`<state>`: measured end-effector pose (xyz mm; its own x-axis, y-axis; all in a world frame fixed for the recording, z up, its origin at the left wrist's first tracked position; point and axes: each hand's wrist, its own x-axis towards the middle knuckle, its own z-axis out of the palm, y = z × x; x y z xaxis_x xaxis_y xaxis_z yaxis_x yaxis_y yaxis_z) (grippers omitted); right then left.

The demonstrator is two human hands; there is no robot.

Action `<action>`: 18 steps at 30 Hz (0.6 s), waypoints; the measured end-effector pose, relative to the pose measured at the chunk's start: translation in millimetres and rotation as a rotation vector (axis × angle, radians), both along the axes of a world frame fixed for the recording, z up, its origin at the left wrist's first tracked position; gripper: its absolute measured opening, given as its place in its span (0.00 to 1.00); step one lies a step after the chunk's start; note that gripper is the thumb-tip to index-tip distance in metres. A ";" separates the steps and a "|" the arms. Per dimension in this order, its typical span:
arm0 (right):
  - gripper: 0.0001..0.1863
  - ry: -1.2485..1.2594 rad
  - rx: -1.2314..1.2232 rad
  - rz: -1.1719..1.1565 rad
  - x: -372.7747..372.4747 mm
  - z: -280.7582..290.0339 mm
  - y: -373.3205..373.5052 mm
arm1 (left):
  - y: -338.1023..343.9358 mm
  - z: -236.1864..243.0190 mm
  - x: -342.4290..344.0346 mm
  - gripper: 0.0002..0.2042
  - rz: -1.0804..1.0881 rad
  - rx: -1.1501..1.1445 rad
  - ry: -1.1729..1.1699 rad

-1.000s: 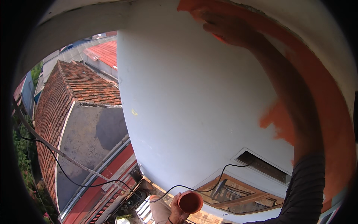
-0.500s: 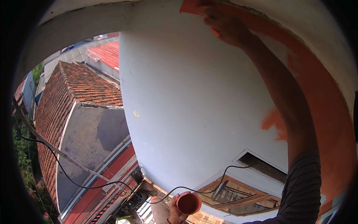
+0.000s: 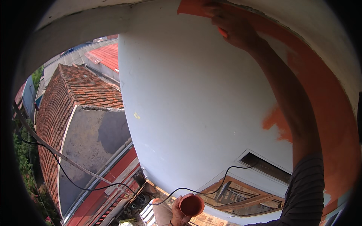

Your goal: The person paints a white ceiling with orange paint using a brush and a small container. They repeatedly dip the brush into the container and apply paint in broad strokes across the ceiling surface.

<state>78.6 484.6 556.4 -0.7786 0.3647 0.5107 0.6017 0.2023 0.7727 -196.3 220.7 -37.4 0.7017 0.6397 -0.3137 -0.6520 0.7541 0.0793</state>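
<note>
- Holding a reddish-orange cup (image 3: pixel 202 206), the left hand (image 3: pixel 178 214) is wrapping its fingers around the side, partly closed to the cup's width; the cup's round mouth is facing the camera, low in the view and in front of the wall's foot.
- The right hand (image 3: pixel 235 32) is being held high, close to the top of the pale wall (image 3: pixel 192 98), with its fingers curling inward and blurring at the tips; something bright orange is showing under the palm, but I cannot tell what it is or how firmly the hand is gripping.
- Orange paint (image 3: pixel 333 113) is covering a curving band along the wall's upper and right edges, ending just left of the right hand; a ragged patch is jutting out beside the forearm.
- A dark sleeve (image 3: pixel 307 184) is covering the upper part of the right arm.
- A black cable (image 3: pixel 181 188) is looping across the lower view, passing a wood-framed window (image 3: pixel 260 198) and reaching a narrow dark opening (image 3: pixel 266 165).
- Beyond the wall's left edge, a tiled roof (image 3: pixel 92 88) is sitting above a grey house wall (image 3: pixel 85 132).
</note>
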 end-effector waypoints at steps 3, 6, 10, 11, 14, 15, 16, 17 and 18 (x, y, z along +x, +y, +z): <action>0.13 -0.009 0.022 0.007 2.1 0.5 -5.9 | -1.2 -1.8 0.6 0.32 0.007 -0.003 -0.003; 0.15 0.007 0.019 -0.008 4.1 -0.3 -14.6 | -1.6 -3.7 1.2 0.33 0.008 -0.005 -0.005; 0.17 0.072 -0.035 -0.081 10.1 -3.4 -28.9 | -2.9 -3.2 1.9 0.33 0.007 -0.001 -0.006; 0.17 0.088 -0.049 -0.093 11.3 -4.1 -32.3 | -3.2 -2.6 1.9 0.33 0.000 0.000 -0.004; 0.18 0.070 0.023 -0.056 10.9 -8.5 -43.5 | -3.6 -0.2 0.8 0.33 -0.018 0.010 -0.003; 0.15 0.038 0.059 -0.041 9.0 -10.7 -47.9 | -3.8 0.5 0.2 0.33 -0.024 0.018 -0.007; 0.13 0.005 0.095 -0.026 6.3 -13.6 -53.4 | -4.5 1.1 -0.5 0.33 -0.031 0.027 -0.012; 0.11 -0.006 0.143 -0.023 3.0 -17.6 -59.4 | -4.7 1.6 -0.6 0.33 -0.030 0.022 -0.010; 0.11 -0.022 0.148 -0.048 -0.6 -22.0 -65.8 | -5.1 1.8 -0.6 0.33 -0.029 0.019 -0.007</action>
<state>77.9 418.8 534.3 -0.7739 0.3238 0.5442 0.5901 0.0568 0.8053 -197.0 215.7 -35.7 0.7220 0.6249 -0.2971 -0.6305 0.7710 0.0895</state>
